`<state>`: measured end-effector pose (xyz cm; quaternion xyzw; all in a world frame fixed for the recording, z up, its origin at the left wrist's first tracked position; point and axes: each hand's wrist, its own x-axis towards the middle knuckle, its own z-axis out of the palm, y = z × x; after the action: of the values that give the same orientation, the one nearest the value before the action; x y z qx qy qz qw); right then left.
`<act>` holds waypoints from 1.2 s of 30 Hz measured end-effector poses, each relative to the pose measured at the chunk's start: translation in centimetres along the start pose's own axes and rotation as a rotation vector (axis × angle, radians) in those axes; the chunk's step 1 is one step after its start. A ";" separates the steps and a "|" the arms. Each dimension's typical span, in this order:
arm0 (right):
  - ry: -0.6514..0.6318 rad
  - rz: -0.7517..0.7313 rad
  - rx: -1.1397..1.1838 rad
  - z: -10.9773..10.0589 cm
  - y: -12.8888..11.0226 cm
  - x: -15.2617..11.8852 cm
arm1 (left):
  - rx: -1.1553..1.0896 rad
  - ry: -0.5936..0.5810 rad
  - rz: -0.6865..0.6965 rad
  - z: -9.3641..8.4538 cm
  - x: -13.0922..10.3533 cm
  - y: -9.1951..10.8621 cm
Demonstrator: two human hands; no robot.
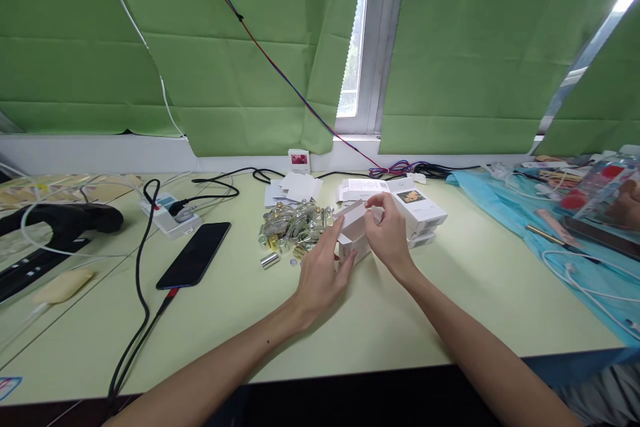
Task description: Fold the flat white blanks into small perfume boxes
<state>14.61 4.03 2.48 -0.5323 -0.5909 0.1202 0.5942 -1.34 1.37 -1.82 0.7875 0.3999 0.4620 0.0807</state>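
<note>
Forearms (225, 363) cross the near edge of the counter (360, 333), reaching inward. Left hand (324, 265) sits nearer, thumb and fingers spread around the near-left side of an open white box (355, 225). Right hand (393, 230) lies just beyond, its fingers pinched nearly together on the far-right rim. So the box lies directly between both hands, touching each. Its opening faces up; its long axis seems to run from near left to far right, though the hands hide part of it. Whether it rests on the counter I cannot tell. Small bottles (300, 221) are heaped just left; stacked boxes (423, 210) stand right and farther back.
</note>
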 end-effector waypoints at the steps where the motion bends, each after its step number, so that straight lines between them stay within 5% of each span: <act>1: -0.006 -0.001 -0.012 0.0 0.1 0.0 | 0.005 -0.017 -0.014 0.0 0.0 -0.1; 22: -0.047 0.045 -0.072 0.0 0.2 0.2 | -0.034 -0.096 -0.100 -0.3 0.1 0.3; 36: -0.001 0.011 0.030 0.2 0.0 0.1 | -0.053 -0.005 -0.051 -0.3 0.2 0.9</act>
<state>14.49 4.18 2.51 -0.5264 -0.5863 0.1325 0.6013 -1.06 0.81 -1.07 0.7756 0.4074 0.4683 0.1146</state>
